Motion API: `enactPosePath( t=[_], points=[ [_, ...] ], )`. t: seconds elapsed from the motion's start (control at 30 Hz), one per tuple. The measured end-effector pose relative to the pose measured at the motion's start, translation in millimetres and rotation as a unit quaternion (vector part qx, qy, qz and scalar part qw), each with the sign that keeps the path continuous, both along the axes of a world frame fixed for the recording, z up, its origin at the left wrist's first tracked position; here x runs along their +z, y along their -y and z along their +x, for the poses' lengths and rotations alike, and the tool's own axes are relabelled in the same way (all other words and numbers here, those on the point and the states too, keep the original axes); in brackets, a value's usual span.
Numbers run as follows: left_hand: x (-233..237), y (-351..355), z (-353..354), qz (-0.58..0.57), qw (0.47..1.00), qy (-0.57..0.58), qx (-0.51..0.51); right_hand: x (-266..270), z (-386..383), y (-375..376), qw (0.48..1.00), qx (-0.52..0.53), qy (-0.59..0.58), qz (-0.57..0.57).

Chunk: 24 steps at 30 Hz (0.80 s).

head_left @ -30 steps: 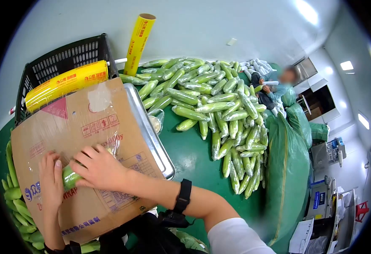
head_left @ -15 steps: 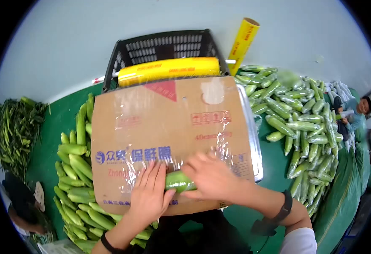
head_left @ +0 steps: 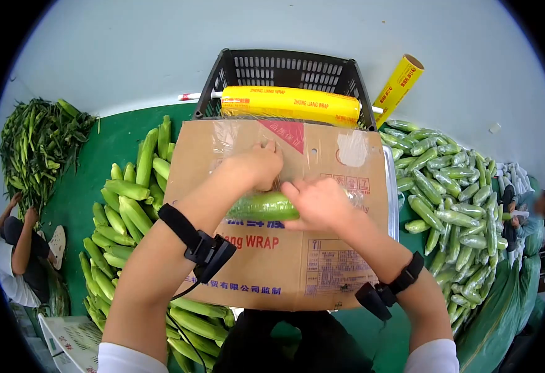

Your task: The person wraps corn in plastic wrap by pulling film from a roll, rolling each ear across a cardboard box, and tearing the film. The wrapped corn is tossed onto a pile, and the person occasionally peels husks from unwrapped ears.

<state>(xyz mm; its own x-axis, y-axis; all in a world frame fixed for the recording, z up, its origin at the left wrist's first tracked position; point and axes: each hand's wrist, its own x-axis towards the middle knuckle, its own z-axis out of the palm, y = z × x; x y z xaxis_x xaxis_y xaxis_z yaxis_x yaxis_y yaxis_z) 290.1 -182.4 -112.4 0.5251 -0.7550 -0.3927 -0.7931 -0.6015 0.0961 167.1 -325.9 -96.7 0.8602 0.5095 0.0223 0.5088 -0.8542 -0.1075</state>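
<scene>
A green corn cob [head_left: 261, 206] wrapped in clear film lies across a flat cardboard box [head_left: 285, 261] in front of me. My left hand [head_left: 254, 163] is curled over the cob's far side, fingers on the film near the box's top edge. My right hand [head_left: 317, 202] grips the cob's right end. A yellow roll of cling film [head_left: 291, 104] sits on a rod across a black plastic crate [head_left: 285, 71] just behind the box.
Unwrapped corn cobs [head_left: 126, 211] are piled on the green table at left. Wrapped cobs [head_left: 453, 186] are heaped at right. A spare yellow film roll [head_left: 398, 82] leans against the wall. Leafy greens [head_left: 36, 146] lie far left, a person crouching below them; another person sits far right.
The view has swung left. Both hands have moved the wrapped cob up the box, away from me toward the roll. My left hand shifted from beside the cob to over its far side.
</scene>
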Motion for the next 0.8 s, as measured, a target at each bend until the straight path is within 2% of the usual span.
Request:
enactPosePath(
  t=[0.1, 0.17, 0.23, 0.27, 0.33, 0.37, 0.4, 0.43, 0.47, 0.5, 0.53, 0.6, 0.63, 0.67, 0.73, 0.77, 0.8],
  points=[
    [-1, -6, -3, -0.003, 0.999, 0.030, -0.029, 0, -35, -9, 0.999, 0.029, -0.002, 0.028],
    [-2, -11, -8, -0.003, 0.999, 0.021, -0.028, 17, -68, -12, 0.996, 0.067, -0.053, 0.031],
    [4, -10, -8, -0.017, 1.000, -0.002, -0.006, 24, -104, -9, 0.989, 0.079, -0.120, 0.025],
    [9, -12, -11, -0.040, 0.999, -0.010, 0.006, 34, -119, -6, 0.978, 0.067, -0.196, 0.011],
    [17, -22, -22, -0.090, 0.995, -0.021, 0.036, 33, -149, 7, 0.959, 0.045, -0.275, 0.058],
    [8, -29, -28, -0.262, 0.960, -0.038, 0.085, 35, -160, 16, 0.931, -0.006, -0.351, 0.097],
    [-4, -35, -37, -0.423, 0.896, -0.057, 0.124, 29, -172, 22, 0.915, -0.071, -0.347, 0.194],
    [4, -40, -58, -0.489, 0.858, -0.036, 0.150, 21, -183, 28, 0.885, -0.137, -0.337, 0.292],
    [18, -45, -83, -0.552, 0.815, -0.018, 0.174, 14, -188, 33, 0.841, -0.200, -0.322, 0.386],
    [23, -43, -114, -0.534, 0.837, 0.017, 0.114, 9, -188, 35, 0.758, -0.285, -0.385, 0.442],
    [26, -38, -135, -0.512, 0.855, 0.052, 0.057, 9, -183, 32, 0.685, -0.304, -0.423, 0.509],
    [28, -24, -142, -0.506, 0.862, 0.017, 0.005, 25, -154, 15, 0.525, -0.318, -0.493, 0.616],
    [28, -21, -143, -0.501, 0.865, 0.002, -0.016, 39, -144, 2, 0.428, -0.290, -0.529, 0.673],
    [25, -20, -138, -0.568, 0.821, -0.042, 0.047, 22, -139, 1, 0.325, -0.231, -0.586, 0.705],
    [17, -13, -118, -0.681, 0.702, -0.137, 0.155, 26, -123, -7, 0.264, -0.198, -0.616, 0.715],
    [25, -4, -121, -0.768, 0.537, -0.275, 0.215, 23, -117, -15, 0.149, -0.096, -0.632, 0.755],
    [37, -1, -120, -0.778, 0.441, -0.400, 0.200, 15, -112, -26, 0.029, 0.007, -0.628, 0.778]
  ],
)
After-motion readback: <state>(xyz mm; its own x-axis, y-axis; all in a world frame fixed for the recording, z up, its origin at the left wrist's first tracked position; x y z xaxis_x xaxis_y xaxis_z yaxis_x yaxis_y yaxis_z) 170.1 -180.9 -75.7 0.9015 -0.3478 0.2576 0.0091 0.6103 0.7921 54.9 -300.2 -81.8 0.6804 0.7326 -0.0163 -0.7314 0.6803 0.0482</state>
